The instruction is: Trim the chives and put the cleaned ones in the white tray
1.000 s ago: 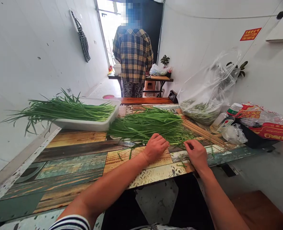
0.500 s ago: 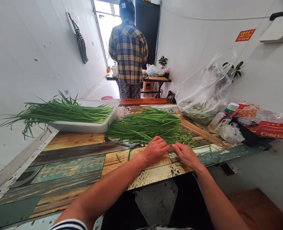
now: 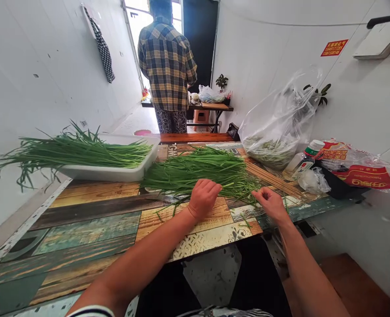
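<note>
My left hand (image 3: 205, 199) is closed at the near edge of a pile of garlic chives (image 3: 198, 169) lying on the table. Pale stem ends poke out to the right of its fist. To the right, my right hand (image 3: 270, 203) is pinched beside the short chive trimmings (image 3: 247, 187); anything between its fingertips is too small to make out. The hands are apart. More long chives (image 3: 115, 154) lie in a white plastic tray (image 3: 105, 173) at the left, their leaves hanging over its left end.
Thin wooden skewers (image 3: 274, 178) lie right of the pile. Beyond them stand a clear plastic bag (image 3: 267, 149) of greens, a bottle (image 3: 309, 158) and red packaging (image 3: 363, 174). A person in a plaid shirt (image 3: 166, 66) stands at a far table, back turned.
My hands have moved apart from nearly touching: the right hand went rightward towards the trimmings, the left slightly left. The view has shifted a little, and the person has leaned slightly.
</note>
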Motion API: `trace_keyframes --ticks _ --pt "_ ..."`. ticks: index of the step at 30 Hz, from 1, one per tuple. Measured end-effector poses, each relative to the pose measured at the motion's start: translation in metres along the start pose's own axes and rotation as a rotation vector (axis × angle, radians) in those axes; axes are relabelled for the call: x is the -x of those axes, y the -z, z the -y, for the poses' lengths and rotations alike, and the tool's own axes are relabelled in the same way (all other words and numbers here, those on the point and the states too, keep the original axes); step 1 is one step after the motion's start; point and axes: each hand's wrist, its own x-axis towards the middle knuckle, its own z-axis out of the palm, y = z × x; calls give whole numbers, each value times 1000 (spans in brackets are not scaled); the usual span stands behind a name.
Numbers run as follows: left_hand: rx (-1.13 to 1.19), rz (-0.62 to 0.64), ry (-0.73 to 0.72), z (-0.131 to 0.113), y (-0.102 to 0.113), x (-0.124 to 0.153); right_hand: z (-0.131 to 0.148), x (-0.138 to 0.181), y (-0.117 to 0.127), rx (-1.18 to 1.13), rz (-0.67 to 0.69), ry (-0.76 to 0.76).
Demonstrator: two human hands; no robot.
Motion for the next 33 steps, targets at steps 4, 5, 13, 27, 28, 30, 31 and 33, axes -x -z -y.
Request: trace_keyframes --ticks 4,5,13,27,28,30,31,33 --pt "1 137 -23 2 -6 6 25 5 -21 -51 94 79" --pt "22 180 -76 1 -6 8 27 6 -26 -43 138 107" --pt "61 245 -195 -4 -9 10 4 1 -43 -5 294 137" --pt "51 92 91 -6 -16 14 -28 -76 -20 444 -121 254" --pt "53 112 94 -6 -17 15 -30 -80 -21 494 -121 282" --pt "53 145 98 -7 -17 15 -35 -85 -25 570 -110 331" --pt "49 154 100 -7 -16 15 -37 -86 -26 600 -98 350" --pt "38 162 102 -9 -11 12 -39 -88 -29 644 -75 381"
